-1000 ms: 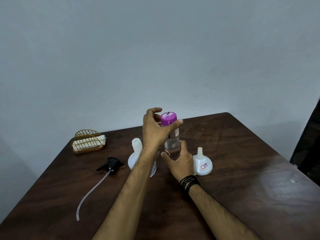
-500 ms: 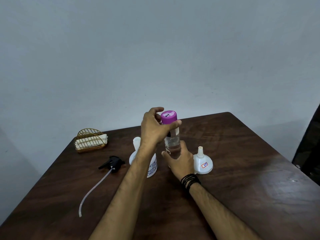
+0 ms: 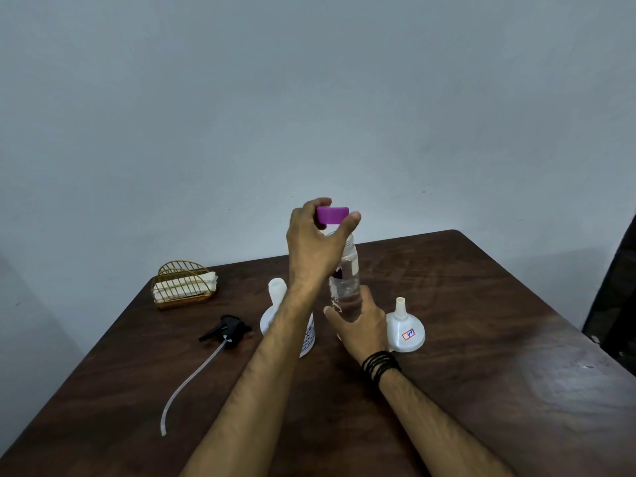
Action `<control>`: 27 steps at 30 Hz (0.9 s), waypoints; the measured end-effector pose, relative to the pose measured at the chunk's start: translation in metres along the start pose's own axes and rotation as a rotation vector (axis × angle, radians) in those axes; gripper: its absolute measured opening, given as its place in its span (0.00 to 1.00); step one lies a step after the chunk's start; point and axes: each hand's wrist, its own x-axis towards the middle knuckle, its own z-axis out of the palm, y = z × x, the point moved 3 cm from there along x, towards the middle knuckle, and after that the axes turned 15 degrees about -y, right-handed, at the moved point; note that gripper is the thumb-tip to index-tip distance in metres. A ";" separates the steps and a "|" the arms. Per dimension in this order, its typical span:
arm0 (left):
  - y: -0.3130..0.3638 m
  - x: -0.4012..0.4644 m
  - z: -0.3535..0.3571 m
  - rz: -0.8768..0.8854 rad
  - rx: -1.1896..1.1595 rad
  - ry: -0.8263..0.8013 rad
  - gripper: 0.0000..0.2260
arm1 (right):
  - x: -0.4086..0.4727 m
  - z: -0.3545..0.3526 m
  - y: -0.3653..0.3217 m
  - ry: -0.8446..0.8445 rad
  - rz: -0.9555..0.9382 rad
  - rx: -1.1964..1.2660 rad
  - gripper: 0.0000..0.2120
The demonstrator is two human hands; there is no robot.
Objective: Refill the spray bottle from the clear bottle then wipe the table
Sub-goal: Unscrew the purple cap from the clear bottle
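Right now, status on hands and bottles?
Left hand holds purple cap, lifted off. Right hand grips clear bottle. Spray bottle open, funnel beside; nothing blocking.

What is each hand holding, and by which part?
The left hand pinches the purple cap by its sides, lifted off. The right hand grips the clear bottle around its lower body.
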 end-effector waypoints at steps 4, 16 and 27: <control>0.002 -0.007 -0.031 0.007 -0.065 0.099 0.22 | 0.003 -0.003 0.000 0.012 -0.004 -0.017 0.17; -0.140 -0.099 -0.090 -0.407 0.120 0.219 0.23 | 0.000 -0.001 -0.003 0.044 -0.021 -0.026 0.18; -0.184 -0.127 -0.075 -0.588 0.574 -0.002 0.27 | -0.005 -0.001 -0.004 0.089 0.008 0.037 0.34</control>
